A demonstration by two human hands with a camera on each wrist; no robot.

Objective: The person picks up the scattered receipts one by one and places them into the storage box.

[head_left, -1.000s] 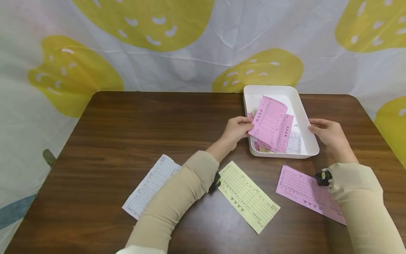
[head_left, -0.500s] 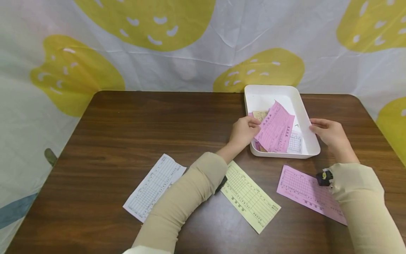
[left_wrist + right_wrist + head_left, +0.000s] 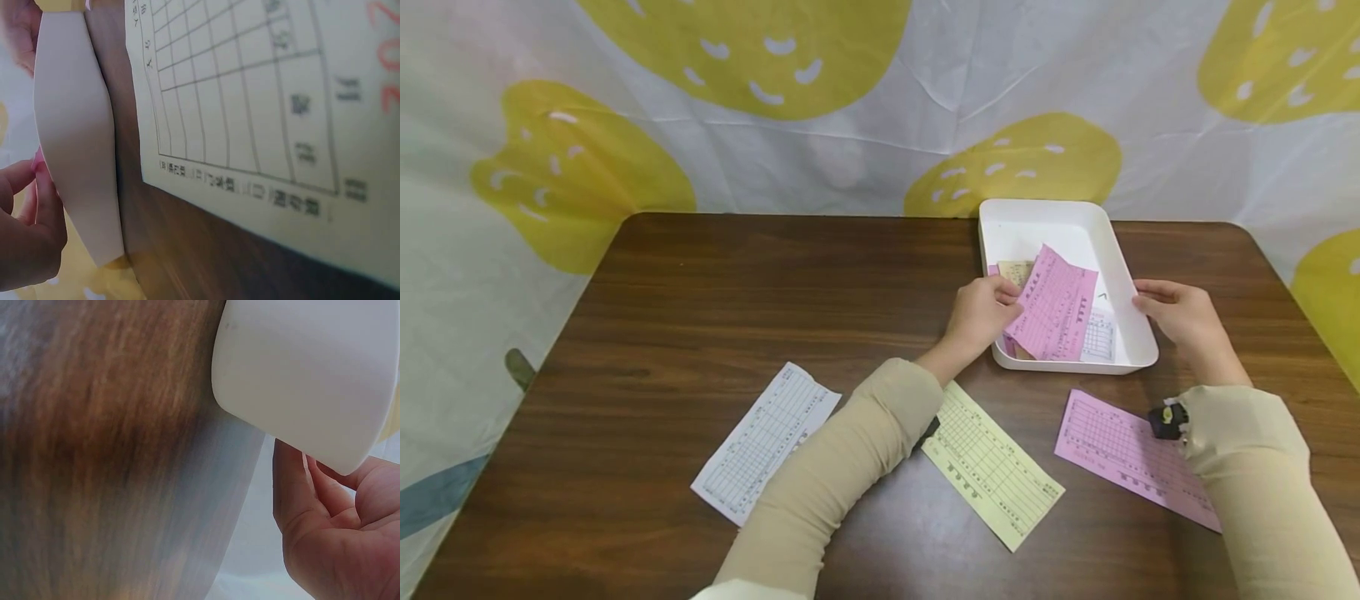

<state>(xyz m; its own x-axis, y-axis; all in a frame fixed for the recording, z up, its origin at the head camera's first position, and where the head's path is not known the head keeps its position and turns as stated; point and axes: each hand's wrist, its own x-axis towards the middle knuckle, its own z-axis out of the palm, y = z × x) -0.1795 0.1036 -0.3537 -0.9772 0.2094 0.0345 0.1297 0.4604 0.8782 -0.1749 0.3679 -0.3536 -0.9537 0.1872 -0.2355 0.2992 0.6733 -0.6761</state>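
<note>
In the head view, a shallow white tray (image 3: 1041, 218) stands at the back right of the table. It contains pink slips, a yellowish slip (image 3: 1017, 272) and a white slip (image 3: 1099, 336). My left hand (image 3: 983, 312) reaches over the tray's left wall and pinches the edge of a pink form slip (image 3: 1051, 307) that lies over the others. A bit of that pink shows between finger and thumb in the left wrist view. My right hand (image 3: 1183, 321) touches the outside of the tray's right wall with relaxed fingers; in the right wrist view its fingertips are partly hidden behind the tray (image 3: 306, 375).
On the wooden table (image 3: 760, 292) lie a white form slip (image 3: 763, 442) at left, a yellow one (image 3: 992, 467) in front of the tray and a pink one (image 3: 1123, 450) partly under my right sleeve. A patterned cloth (image 3: 820, 158) hangs behind the table.
My left hand has moved slightly right and the pink slip it pinches has shifted lower onto the other slips, uncovering the yellowish one. The right hand stays at the tray wall.
</note>
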